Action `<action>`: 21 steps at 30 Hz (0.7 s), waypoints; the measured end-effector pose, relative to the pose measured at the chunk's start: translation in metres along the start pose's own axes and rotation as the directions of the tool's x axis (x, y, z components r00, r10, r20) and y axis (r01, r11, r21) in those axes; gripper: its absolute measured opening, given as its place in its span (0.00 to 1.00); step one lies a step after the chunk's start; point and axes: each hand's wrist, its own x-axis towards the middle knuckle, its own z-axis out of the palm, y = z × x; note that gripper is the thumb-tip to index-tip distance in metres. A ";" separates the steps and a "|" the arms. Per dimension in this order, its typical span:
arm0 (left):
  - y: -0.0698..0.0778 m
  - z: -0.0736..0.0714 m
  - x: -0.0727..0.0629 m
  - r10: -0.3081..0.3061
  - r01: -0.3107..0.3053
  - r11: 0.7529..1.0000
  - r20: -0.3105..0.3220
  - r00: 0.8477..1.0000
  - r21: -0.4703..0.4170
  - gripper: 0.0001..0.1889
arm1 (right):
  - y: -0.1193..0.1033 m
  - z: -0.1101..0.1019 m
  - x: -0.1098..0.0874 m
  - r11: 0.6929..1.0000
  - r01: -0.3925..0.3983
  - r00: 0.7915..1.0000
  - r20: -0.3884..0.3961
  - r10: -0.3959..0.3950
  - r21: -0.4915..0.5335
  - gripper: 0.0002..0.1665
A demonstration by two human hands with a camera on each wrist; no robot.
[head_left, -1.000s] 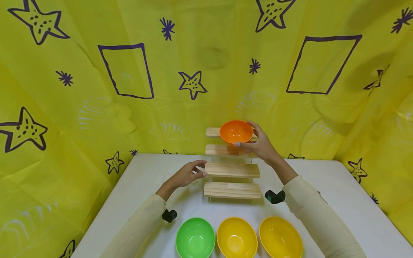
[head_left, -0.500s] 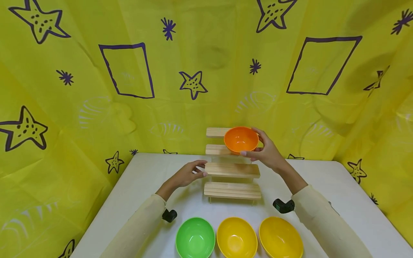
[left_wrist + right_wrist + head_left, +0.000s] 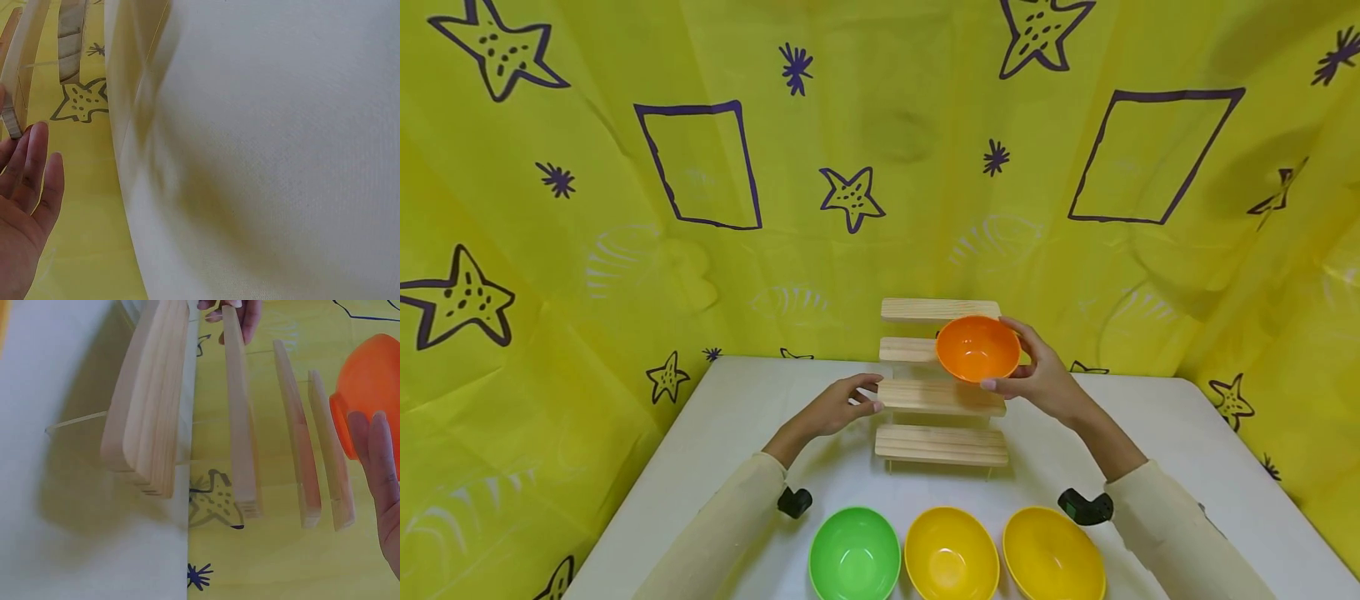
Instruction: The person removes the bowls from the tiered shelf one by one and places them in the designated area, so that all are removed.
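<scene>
An orange bowl [image 3: 977, 350] is held by its right side in my right hand [image 3: 1043, 377], thumb at the front and fingers behind. It hangs in front of the upper steps of a wooden tiered stand [image 3: 940, 397], tilted toward me. In the right wrist view the bowl [image 3: 373, 394] is apart from the planks, with fingers against its underside. My left hand [image 3: 835, 406] pinches the left end of the stand's second plank from the bottom. The left wrist view shows that hand [image 3: 28, 194] at the plank's end.
A green bowl [image 3: 855, 554], a yellow bowl [image 3: 951, 554] and another yellow bowl [image 3: 1054, 554] stand in a row at the front of the white table [image 3: 700, 467]. A yellow patterned cloth [image 3: 805, 267] hangs behind and at both sides.
My right hand has brought the orange bowl down, rightward and toward me, away from the stand's top plank. The left hand stays at the stand.
</scene>
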 end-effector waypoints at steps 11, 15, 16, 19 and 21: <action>0.000 0.000 -0.001 0.011 -0.011 1.000 0.003 1.000 0.007 0.30 | 0.008 -0.009 -0.027 1.000 -0.015 1.000 0.014 0.015 0.004 0.57; 0.000 0.000 -0.001 0.003 -0.003 1.000 0.000 1.000 0.014 0.30 | 0.010 -0.011 -0.035 1.000 -0.015 1.000 0.013 0.015 0.008 0.57; 0.000 0.000 -0.001 0.000 0.000 1.000 -0.001 1.000 0.017 0.30 | 0.011 -0.012 -0.037 1.000 -0.014 1.000 0.013 0.014 0.005 0.56; 0.001 0.000 -0.001 -0.005 0.005 1.000 -0.004 1.000 0.020 0.30 | 0.013 -0.014 -0.044 1.000 -0.011 1.000 0.007 0.011 -0.011 0.56; 0.002 0.001 -0.001 -0.005 0.005 1.000 -0.005 1.000 0.018 0.30 | 0.014 -0.015 -0.049 1.000 -0.013 1.000 -0.001 0.013 -0.020 0.56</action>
